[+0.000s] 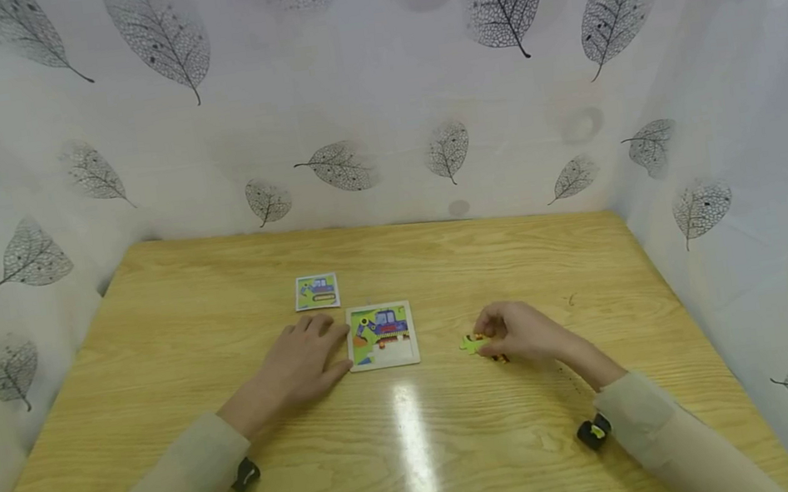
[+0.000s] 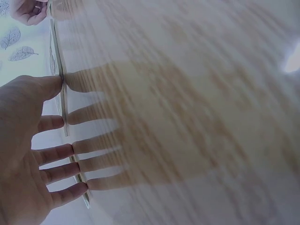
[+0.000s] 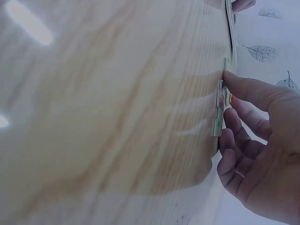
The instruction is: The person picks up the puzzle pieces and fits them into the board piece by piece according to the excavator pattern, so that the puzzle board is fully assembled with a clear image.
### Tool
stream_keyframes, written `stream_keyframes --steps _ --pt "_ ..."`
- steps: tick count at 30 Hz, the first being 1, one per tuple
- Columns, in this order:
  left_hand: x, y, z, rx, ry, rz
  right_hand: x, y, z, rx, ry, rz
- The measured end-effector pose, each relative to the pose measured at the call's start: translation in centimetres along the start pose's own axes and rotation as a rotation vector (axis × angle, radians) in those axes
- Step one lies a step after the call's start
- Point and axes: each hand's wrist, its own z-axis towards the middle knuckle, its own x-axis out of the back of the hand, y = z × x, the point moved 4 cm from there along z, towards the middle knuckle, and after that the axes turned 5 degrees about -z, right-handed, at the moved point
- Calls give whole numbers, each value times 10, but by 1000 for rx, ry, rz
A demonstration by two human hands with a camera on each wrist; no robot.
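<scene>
A square jigsaw puzzle in a pale frame lies on the table, partly filled with a blue vehicle picture; its lower right shows bare tray. My left hand rests at its left side, fingers spread and fairly straight, thumb and index fingertip touching the frame edge in the left wrist view. My right hand is right of the puzzle, with thumb and curled fingers pinching a puzzle piece close to the tabletop. Next to it a green puzzle piece shows; the hand partly hides the pieces there.
A small picture card with a similar vehicle lies behind my left hand. The wooden table is glossy and reflects light. A leaf-printed curtain surrounds the table's back and sides.
</scene>
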Motion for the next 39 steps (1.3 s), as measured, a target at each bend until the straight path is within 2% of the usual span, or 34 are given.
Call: stream_keyframes --steps 11,20,29,39 --pt "-1 -1 -1 6 0 -9 -3 -2 6 -3 -36 161" --pt "-1 -1 0 8 -4 8 -2 -1 7 6 -28 223" --pt "-1 0 1 11 -6 11 1 -9 11 -3 -23 235" --pt "1 1 0 18 -12 -6 -2 -34 25 67 -8 212"
